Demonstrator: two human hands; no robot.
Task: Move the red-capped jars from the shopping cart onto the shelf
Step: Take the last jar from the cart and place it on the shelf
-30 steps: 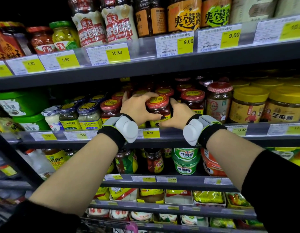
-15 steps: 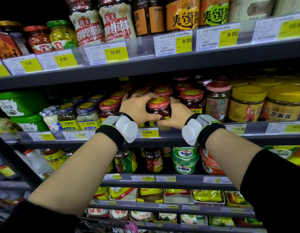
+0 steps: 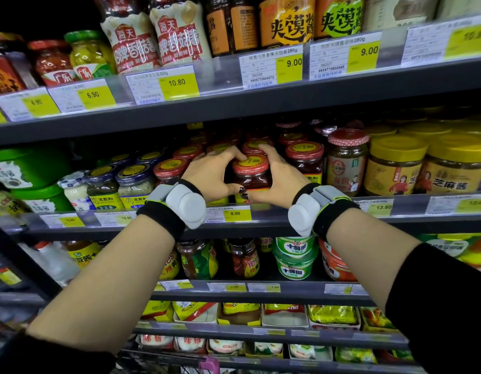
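A red-capped jar [image 3: 250,172] of dark red sauce stands at the front edge of the middle shelf [image 3: 261,224], above the 8.50 price tag. My left hand [image 3: 212,175] wraps its left side and my right hand [image 3: 274,176] wraps its right side, thumbs under the base. More red-capped jars flank it: one on the left [image 3: 170,168] and one on the right [image 3: 305,160], with several others in rows behind. The shopping cart shows only as a wire rim [image 3: 196,367] at the bottom.
Blue-lidded jars [image 3: 134,182] and green tubs [image 3: 26,168] stand to the left on the same shelf, yellow-lidded sesame paste jars [image 3: 396,163] to the right. The upper shelf edge [image 3: 234,103] with price tags hangs close overhead. Lower shelves hold cups and packets.
Both hands have stayed on the same jar at the shelf front; my fingers have closed higher around its cap and my thumbs lower. The view has shifted slightly.
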